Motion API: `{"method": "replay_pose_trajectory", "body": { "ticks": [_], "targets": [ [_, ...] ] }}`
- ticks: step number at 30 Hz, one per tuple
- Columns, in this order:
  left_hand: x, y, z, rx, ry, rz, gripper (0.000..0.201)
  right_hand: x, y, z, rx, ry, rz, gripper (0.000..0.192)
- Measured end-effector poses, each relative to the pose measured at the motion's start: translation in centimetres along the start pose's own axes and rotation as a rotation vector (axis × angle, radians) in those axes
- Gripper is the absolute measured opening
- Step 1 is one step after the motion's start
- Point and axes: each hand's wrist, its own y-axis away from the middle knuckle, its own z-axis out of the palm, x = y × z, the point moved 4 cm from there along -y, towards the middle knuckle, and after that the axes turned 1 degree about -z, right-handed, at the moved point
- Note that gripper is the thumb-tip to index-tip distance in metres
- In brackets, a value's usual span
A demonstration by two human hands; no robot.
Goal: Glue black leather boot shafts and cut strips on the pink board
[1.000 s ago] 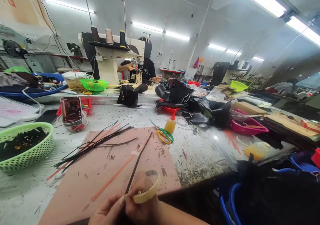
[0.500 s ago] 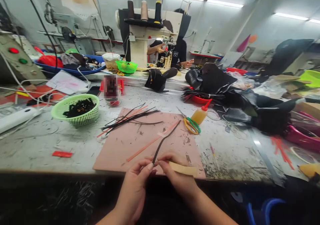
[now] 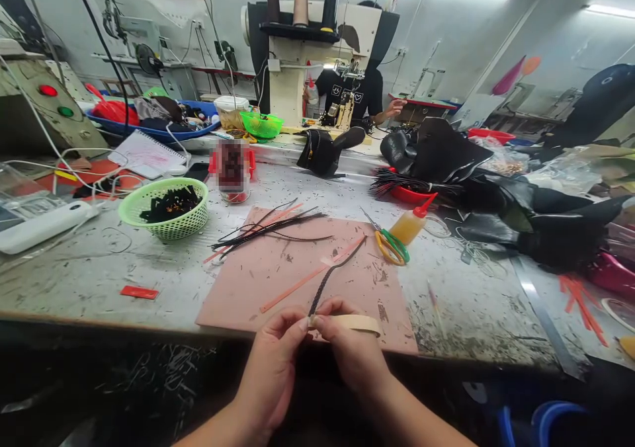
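My left hand (image 3: 272,367) and my right hand (image 3: 353,349) meet at the near edge of a pink cutting mat (image 3: 297,282). Both pinch the near end of a thin black braided strip (image 3: 331,276) that runs away across the mat. A beige roll of tape (image 3: 353,323) sits around the fingers of my right hand. A bundle of loose black strips (image 3: 270,229) lies at the mat's far left, and orange strips (image 3: 307,278) lie beside the braided one.
Green-handled scissors (image 3: 389,243) and a glue bottle (image 3: 411,223) lie right of the mat. A green basket (image 3: 166,207) stands at left. Black leather pieces (image 3: 520,215) pile up at right. Behind a sewing machine (image 3: 307,57) sits another person (image 3: 364,93).
The view has tilted down and shifted left, bringing both hands fully into sight. The hands stay together on the braided strip, with the tape roll now lying flatter on my right hand.
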Motion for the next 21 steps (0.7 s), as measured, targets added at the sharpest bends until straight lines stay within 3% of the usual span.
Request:
{"method": "replay_pose_trajectory", "body": {
  "ticks": [5, 11, 14, 17, 21],
  "targets": [
    [0.1, 0.0, -0.2, 0.006, -0.078, 0.058, 0.016, -0.2, 0.1, 0.1, 0.01, 0.027, -0.018, 0.03],
    [1.6, 0.1, -0.5, -0.105, -0.359, 0.345, 0.008, -0.6, 0.1, 0.1, 0.014, 0.184, -0.071, 0.028],
    [2.5, 0.2, -0.3, -0.139, -0.496, 0.418, 0.009, -1.1, 0.2, 0.2, -0.013, 0.317, -0.134, 0.025],
    [2.5, 0.0, -0.2, -0.129, -0.558, 0.348, 0.011, -2.1, 0.5, 0.5, -0.061, 0.479, -0.296, 0.012],
    [1.8, -0.1, -0.2, -0.148, -0.328, 0.089, 0.014, -2.9, 0.6, 0.7, -0.15, 0.603, -0.432, 0.008]
  ]
}}
